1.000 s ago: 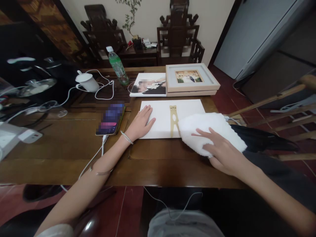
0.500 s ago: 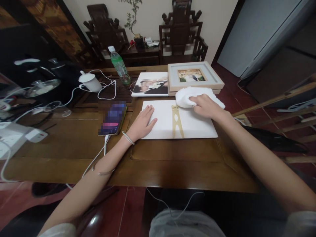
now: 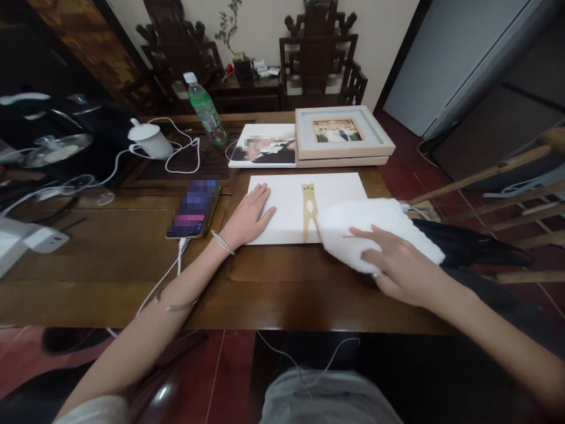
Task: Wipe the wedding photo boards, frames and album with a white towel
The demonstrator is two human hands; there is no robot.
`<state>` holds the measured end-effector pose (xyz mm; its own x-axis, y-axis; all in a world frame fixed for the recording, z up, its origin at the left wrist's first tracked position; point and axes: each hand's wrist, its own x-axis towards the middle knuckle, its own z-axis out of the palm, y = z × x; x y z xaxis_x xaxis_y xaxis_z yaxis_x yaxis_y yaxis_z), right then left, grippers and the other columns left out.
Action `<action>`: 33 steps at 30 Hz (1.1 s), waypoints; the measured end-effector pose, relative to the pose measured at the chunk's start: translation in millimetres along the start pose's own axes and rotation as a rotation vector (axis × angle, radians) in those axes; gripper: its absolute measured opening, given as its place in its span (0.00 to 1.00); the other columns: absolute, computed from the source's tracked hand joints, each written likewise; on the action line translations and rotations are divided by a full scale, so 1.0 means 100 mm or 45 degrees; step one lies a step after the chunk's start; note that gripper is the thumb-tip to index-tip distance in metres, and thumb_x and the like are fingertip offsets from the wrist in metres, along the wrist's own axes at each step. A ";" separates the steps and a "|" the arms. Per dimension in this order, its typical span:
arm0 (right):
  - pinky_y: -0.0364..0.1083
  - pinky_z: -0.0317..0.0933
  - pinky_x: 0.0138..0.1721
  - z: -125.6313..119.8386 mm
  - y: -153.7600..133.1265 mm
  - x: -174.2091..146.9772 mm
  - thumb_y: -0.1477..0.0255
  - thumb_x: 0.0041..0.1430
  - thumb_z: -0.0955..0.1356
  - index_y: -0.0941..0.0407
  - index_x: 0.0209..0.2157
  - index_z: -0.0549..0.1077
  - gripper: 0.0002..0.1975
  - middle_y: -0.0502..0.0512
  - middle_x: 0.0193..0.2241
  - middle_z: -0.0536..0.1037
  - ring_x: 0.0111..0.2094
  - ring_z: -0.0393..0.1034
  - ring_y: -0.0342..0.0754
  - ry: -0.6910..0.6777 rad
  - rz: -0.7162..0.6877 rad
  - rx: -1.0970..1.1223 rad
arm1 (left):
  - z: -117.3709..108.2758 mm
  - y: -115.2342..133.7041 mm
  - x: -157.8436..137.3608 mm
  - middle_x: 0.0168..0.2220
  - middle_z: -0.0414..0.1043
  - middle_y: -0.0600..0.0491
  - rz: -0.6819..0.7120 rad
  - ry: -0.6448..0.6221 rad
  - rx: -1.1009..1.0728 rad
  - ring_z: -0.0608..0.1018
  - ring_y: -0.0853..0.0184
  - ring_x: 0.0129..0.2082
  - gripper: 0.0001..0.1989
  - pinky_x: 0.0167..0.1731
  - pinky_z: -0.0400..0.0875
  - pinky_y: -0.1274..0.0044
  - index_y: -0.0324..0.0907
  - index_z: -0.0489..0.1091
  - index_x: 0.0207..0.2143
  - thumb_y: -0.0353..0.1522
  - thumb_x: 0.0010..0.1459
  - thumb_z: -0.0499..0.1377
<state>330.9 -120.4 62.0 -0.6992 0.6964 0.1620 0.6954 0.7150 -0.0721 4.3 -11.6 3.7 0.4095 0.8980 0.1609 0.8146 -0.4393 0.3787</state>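
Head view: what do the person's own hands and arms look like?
The left hand is ungloved, with a pale bracelet at the wrist, a thin bangle farther up the arm and a light sleeve beyond it. The right hand is ungloved, perhaps with a ring; no sleeve shows on that arm.

Board [image 3: 286, 203] partly hidden by cloth [image 3: 353, 217], phone screen [image 3: 195, 205] blurred, white block [image 3: 15, 242] cut off

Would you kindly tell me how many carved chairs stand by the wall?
2: one carved chair left of the potted plant, another chair right of it; more may be hidden.
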 end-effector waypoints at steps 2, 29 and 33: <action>0.61 0.64 0.54 0.00 0.16 0.23 0.81 0.47 0.62 0.57 0.36 0.76 0.16 0.68 0.51 0.77 0.50 0.73 0.61 -0.045 0.068 0.000 | 0.00 0.00 0.00 0.70 0.48 0.37 0.002 0.006 -0.003 0.50 0.54 0.71 0.32 0.67 0.48 0.58 0.32 0.53 0.66 0.44 0.67 0.45; 0.64 0.64 0.54 0.01 0.09 0.06 0.83 0.44 0.61 0.56 0.33 0.76 0.16 0.69 0.52 0.76 0.54 0.70 0.63 -0.031 -0.086 -0.004 | 0.03 -0.01 0.01 0.70 0.47 0.38 -0.019 0.011 -0.045 0.49 0.55 0.71 0.30 0.67 0.47 0.57 0.31 0.53 0.66 0.40 0.68 0.41; 0.57 0.67 0.41 0.02 0.35 0.64 0.80 0.50 0.60 0.57 0.36 0.74 0.15 0.66 0.40 0.79 0.40 0.73 0.60 -0.067 0.220 0.009 | 0.03 0.00 0.01 0.70 0.48 0.38 -0.024 0.024 -0.066 0.49 0.56 0.71 0.30 0.67 0.47 0.56 0.32 0.53 0.66 0.40 0.68 0.42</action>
<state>310.7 -50.7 68.3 -0.5770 0.8112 0.0945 0.8051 0.5844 -0.1014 6.1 -10.7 1.2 0.3862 0.9066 0.1700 0.7997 -0.4209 0.4282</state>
